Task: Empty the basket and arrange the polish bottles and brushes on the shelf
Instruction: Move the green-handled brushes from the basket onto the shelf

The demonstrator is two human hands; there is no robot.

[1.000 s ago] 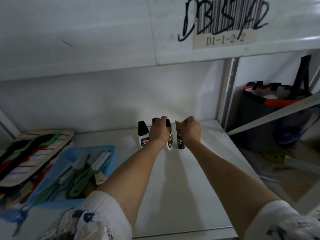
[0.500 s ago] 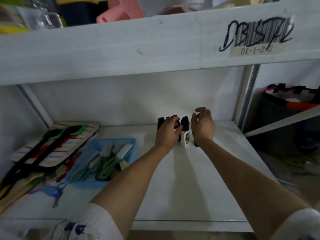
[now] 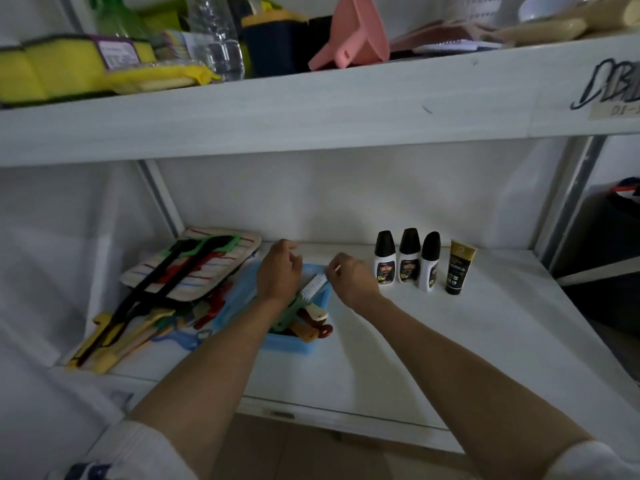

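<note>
Done: three small white plastic polish bottles with black caps (image 3: 385,260) (image 3: 408,258) (image 3: 429,263) and one black squeeze tube with a gold shoulder (image 3: 458,270), upright in a close row at the back right of the white laminate shelf (image 3: 398,358)

Left: shallow blue plastic basket (image 3: 287,344), mid-shelf beside a striped fabric mat (image 3: 194,265); holds a green-handled brush with white bristles (image 3: 313,285) plus cream and brown handled brushes, smooth plastic, bristles stiff-looking

Left hand (image 3: 278,275): over the basket's rear, fingers loosely spread, grasping nothing visible

Right hand (image 3: 351,280): at the bristle end, fingertips close on a thin pale object; whether it pinches the bristles I cannot tell

Judgement: bottles finished, brushes all remaining
</note>
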